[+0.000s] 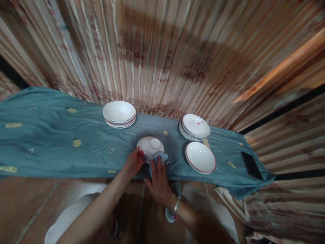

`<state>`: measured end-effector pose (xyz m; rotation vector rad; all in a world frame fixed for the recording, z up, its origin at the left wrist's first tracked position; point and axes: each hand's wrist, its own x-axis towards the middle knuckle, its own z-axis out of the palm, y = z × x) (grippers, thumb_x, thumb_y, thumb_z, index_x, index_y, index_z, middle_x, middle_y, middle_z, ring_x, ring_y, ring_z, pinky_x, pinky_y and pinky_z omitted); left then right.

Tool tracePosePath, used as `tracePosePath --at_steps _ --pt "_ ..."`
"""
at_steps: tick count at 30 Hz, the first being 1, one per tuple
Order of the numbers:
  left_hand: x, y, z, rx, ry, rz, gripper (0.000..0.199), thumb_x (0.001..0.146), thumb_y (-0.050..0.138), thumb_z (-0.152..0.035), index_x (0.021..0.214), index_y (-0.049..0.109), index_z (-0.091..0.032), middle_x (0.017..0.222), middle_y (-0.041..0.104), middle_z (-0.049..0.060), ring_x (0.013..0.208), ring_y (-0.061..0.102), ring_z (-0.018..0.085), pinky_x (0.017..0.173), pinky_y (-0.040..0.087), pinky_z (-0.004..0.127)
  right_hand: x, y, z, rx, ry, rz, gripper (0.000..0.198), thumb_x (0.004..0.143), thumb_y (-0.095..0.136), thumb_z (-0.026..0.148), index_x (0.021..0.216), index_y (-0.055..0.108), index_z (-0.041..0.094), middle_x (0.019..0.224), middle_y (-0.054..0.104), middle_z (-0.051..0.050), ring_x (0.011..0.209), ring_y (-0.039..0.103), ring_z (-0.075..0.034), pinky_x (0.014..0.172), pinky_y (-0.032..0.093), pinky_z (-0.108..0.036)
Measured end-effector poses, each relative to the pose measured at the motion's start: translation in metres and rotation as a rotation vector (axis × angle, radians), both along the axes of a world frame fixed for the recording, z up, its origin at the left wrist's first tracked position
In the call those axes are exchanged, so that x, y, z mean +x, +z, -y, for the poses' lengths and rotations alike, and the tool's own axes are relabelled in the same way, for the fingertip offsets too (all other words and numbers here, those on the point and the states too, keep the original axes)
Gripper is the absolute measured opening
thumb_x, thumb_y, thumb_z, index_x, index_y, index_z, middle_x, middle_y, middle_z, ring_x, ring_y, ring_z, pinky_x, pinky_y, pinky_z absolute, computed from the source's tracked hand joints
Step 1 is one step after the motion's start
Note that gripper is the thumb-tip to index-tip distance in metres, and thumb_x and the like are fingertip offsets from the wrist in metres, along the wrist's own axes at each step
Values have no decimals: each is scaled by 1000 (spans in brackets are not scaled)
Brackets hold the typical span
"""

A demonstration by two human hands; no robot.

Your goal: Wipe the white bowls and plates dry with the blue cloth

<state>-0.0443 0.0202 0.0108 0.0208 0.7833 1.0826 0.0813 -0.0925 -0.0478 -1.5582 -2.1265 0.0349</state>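
Note:
A white bowl [149,144] with a red flower print is tipped so that its underside and foot ring face up, near the table's front edge. My left hand [134,162] grips its left rim, fingers closed on it. On the bowl's front right side, my right hand [159,181] presses a light blue cloth [162,156] against the outer wall. The fingers lie over the cloth, and part of it is hidden beneath them. A silver bangle circles the right wrist.
Stacked white bowls [119,113] stand at the back left. To the right are a stack of floral plates [196,126] and, before it, red-rimmed bowls [200,157]. A black phone [251,165] lies at the right end of the green tablecloth [56,135]. Curtains [152,61] hang behind.

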Motion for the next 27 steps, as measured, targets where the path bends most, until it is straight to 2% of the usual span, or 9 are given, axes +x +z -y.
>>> tracePosePath --at_steps 6,11,15,19,23,27 --pt "6 14 4 7 15 -77 39 100 36 -19 124 65 -9 85 78 11 93 73 23 89 56 33 5 1 -2 14 90 104 77 87 66 26 153 32 4 164 19 -25 153 -3 -43 113 35 -68" --pt "9 16 2 2 65 -84 35 99 38 -15 115 68 -10 76 76 7 78 74 19 80 58 29 5 17 -8 4 196 170 62 91 63 30 145 46 4 158 36 -22 154 8 -40 115 38 -62" --pt "9 12 1 -20 74 -102 33 99 38 -16 99 71 -11 70 74 6 70 72 18 73 57 27 3 33 -19 4 253 210 53 96 56 28 142 51 5 154 44 -20 152 18 -35 116 37 -57" --pt "8 6 2 -75 111 -158 31 99 41 -18 84 68 -11 65 71 5 57 66 14 65 55 23 1 45 -36 42 269 228 45 99 48 23 142 53 11 151 50 -13 149 27 -32 118 33 -53" --pt "7 1 3 -50 121 -112 34 100 41 -26 89 69 -9 76 74 9 64 69 15 69 56 24 -4 51 -49 73 287 243 42 99 45 20 140 55 14 149 52 -10 147 29 -31 120 27 -51" --pt "6 -3 2 -49 155 -111 36 101 38 -27 91 69 -10 71 72 7 59 67 14 66 56 23 -10 53 -56 87 285 268 40 99 45 19 137 58 15 147 54 -10 146 30 -31 119 27 -50"
